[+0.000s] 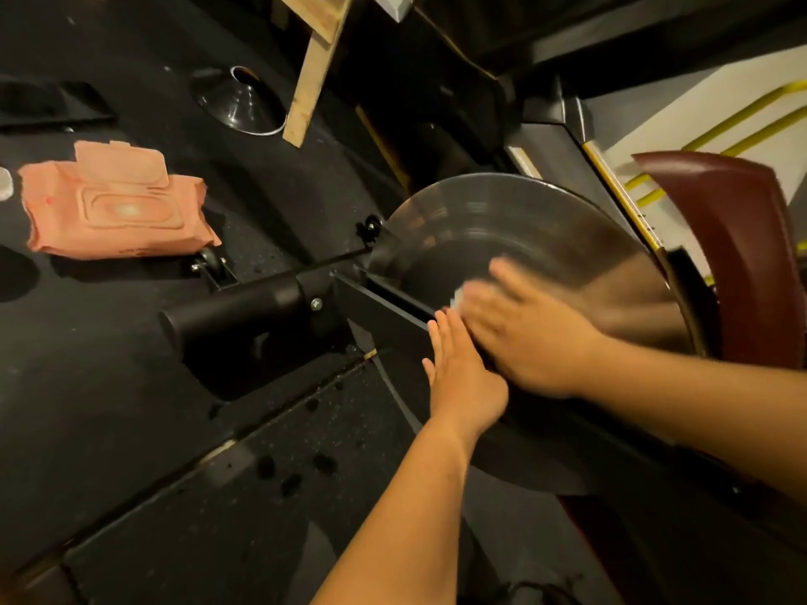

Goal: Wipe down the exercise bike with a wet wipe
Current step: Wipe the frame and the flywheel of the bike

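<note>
1. Two bare hands work at the flywheel of the exercise bike. Both forearms reach forward and down toward the disc.
2. Right hand: the arm enters from the right edge of the view and crosses toward the centre. The hand lies palm-down on the lower face of the flywheel and is motion-blurred.
3. Right fingers: extended and laid flat over the wet wipe, pressing it against the metal disc. Only a small white corner of the wipe shows past the fingertips; the rest is hidden under the hand.
4. Left hand: the arm rises from the bottom centre with the wrist straight. The hand is flat, its fingers straight and close together, and it holds nothing. It lies along the black frame edge just beside the flywheel, with its thumb side tucked under the right hand.
5. Stabiliser bar: runs left from the frame on the black floor, with a small transport wheel at its far side.
6. Pink wipe pack: lies on the floor beyond the stabiliser bar, well apart from both hands.
7. Dark red guard: curves round the right side of the flywheel.
</note>
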